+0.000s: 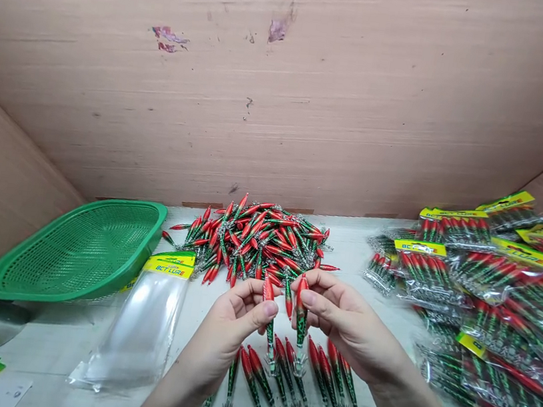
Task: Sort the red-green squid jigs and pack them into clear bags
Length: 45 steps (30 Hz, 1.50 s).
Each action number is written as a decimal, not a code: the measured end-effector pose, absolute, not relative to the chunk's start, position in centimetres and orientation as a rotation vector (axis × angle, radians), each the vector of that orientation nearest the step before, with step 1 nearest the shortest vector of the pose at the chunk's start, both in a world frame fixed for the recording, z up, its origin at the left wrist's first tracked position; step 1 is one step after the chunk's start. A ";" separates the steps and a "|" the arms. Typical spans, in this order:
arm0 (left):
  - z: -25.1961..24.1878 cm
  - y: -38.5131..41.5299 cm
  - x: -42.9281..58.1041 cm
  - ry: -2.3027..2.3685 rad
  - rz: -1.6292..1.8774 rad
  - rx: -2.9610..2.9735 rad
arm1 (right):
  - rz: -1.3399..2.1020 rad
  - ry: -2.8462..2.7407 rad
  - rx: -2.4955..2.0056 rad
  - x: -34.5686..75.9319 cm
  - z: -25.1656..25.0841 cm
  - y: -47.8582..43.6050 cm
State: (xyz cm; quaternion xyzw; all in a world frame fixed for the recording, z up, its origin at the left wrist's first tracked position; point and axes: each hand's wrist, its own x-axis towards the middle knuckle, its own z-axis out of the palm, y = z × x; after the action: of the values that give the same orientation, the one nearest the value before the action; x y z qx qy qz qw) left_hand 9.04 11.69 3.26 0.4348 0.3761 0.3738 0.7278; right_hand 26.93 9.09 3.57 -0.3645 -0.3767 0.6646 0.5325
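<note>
My left hand (234, 323) pinches a red and green squid-jig lure (269, 321) by its red head, hooks hanging down. My right hand (340, 321) pinches another lure (300, 315) of the same kind, held upright beside the first. A third lure (288, 297) hangs between the two hands. Below the hands a row of several lures (296, 385) lies side by side on the white table (54, 348). Behind the hands is a big loose pile of lures (261, 239).
An empty green mesh basket (77, 250) leans at the left. A stack of clear bags with yellow headers (149, 314) lies beside it. Many filled lure packs (492, 288) are heaped at the right. A plywood wall (288, 84) closes the back and sides.
</note>
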 end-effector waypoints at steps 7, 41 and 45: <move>3.1 11.7 8.9 0.845 0.811 1.002 | 1.536 -0.948 -0.938 26.5 3.2 9.0; 5.3 10.6 8.5 0.850 0.775 0.786 | 0.736 -1.424 -2.268 34.0 -1.6 4.7; 5.0 10.2 9.0 0.800 0.688 0.702 | 0.632 -1.448 -2.306 32.3 -2.1 3.0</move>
State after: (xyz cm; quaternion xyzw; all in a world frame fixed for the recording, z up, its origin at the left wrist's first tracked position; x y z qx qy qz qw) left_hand 9.00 10.24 4.96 0.3281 0.3738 0.3216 0.8057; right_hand 32.33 2.98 -2.07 -0.8127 -0.5102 0.2228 0.1722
